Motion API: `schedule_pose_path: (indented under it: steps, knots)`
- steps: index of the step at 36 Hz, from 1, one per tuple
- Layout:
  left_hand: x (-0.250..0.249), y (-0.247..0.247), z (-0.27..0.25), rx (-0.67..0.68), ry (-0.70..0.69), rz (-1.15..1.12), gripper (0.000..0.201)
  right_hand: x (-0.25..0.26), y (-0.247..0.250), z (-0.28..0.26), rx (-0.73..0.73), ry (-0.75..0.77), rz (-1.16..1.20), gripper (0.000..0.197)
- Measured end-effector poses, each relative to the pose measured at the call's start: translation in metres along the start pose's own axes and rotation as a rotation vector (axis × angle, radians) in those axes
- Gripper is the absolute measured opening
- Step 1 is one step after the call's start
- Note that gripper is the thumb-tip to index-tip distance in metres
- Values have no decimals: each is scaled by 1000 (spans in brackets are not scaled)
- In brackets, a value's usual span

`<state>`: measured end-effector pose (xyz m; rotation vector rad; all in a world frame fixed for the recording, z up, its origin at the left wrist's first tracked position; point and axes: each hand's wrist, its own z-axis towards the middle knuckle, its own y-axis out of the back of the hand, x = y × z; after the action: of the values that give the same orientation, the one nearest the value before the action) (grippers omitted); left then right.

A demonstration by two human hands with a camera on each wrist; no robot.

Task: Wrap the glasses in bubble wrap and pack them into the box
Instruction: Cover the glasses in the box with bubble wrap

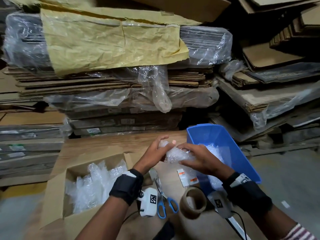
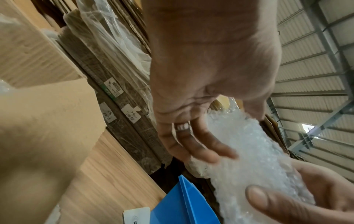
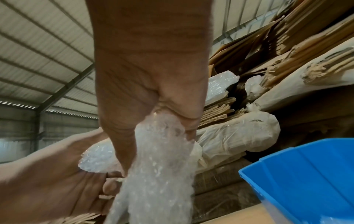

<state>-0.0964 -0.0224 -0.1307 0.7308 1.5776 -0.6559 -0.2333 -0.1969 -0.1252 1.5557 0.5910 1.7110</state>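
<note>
Both hands hold a bundle of bubble wrap (image 1: pixel 174 154) above the cardboard work surface; the glass inside cannot be made out. My left hand (image 1: pixel 158 149) grips the bundle's left end, fingers curled round it. My right hand (image 1: pixel 195 156) lies over its right part, thumb beneath. In the left wrist view my left hand (image 2: pixel 203 144) curls along the bubble wrap (image 2: pixel 252 159). In the right wrist view my right hand (image 3: pixel 153 106) clasps the bubble wrap (image 3: pixel 159 174). An open cardboard box (image 1: pixel 57 184) at lower left holds several bubble-wrapped bundles (image 1: pixel 93 184).
A blue plastic bin (image 1: pixel 230 144) with more bubble wrap stands to the right. Blue-handled scissors (image 1: pixel 162 200), a brown tape roll (image 1: pixel 193 201) and small white labels (image 1: pixel 186 178) lie near my wrists. Stacks of flattened cardboard (image 1: pixel 112 80) rise behind.
</note>
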Motion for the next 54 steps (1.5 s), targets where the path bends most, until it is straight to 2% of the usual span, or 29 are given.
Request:
schedule_pose_path:
  steps: [3, 5, 8, 11, 15, 20, 23, 29, 31, 34, 37, 40, 42, 44, 46, 49, 51, 54]
  knots:
    - [-1, 6, -5, -60, -1, -33, 63, 0, -1, 1, -2, -115, 102, 31]
    - [1, 8, -9, -80, 73, -87, 67, 2, -2, 2, -10, -198, 291, 26]
    - [7, 9, -15, 45, 181, -223, 72, 12, -6, 5, 8, -265, 620, 29]
    - [8, 6, -23, 102, 154, -188, 56, 26, -15, 11, -11, -375, 777, 22]
    - [10, 6, -28, 15, 94, -136, 43, 33, -29, 17, -18, -422, 741, 16]
    - [10, 29, -38, -38, 58, -162, 44, 47, -31, 27, 48, -372, 821, 40]
    - [11, 44, -44, -25, 58, -227, 40, 53, -38, 32, 47, -367, 838, 36]
    - [24, 71, -57, -116, 30, -339, 47, 63, -61, 51, 79, -290, 880, 26]
    - [26, 81, -63, -145, 33, -377, 38, 73, -68, 57, 101, -225, 884, 29]
    - [27, 96, -74, -214, 6, -314, 28, 89, -78, 67, 147, -191, 854, 38]
    - [32, 114, -84, -319, -54, -242, 34, 96, -91, 78, 265, -274, 975, 30]
    - [37, 131, -93, -435, -117, -118, 52, 105, -104, 91, 360, -425, 1184, 41]
    - [41, 138, -100, -494, -157, -33, 54, 116, -116, 99, 385, -431, 1114, 28]
    - [46, 145, -106, -551, -175, 26, 57, 126, -130, 104, 379, -349, 896, 22]
    - [51, 152, -113, -619, -159, 66, 58, 134, -142, 112, 372, -272, 763, 29]
    - [56, 163, -129, -682, -106, 164, 48, 152, -151, 129, 387, -236, 604, 53]
    - [59, 169, -142, -660, -19, 239, 42, 161, -159, 144, 313, -165, 451, 62]
    - [68, 180, -157, -614, 72, 533, 56, 172, -177, 165, 212, -28, 239, 66]
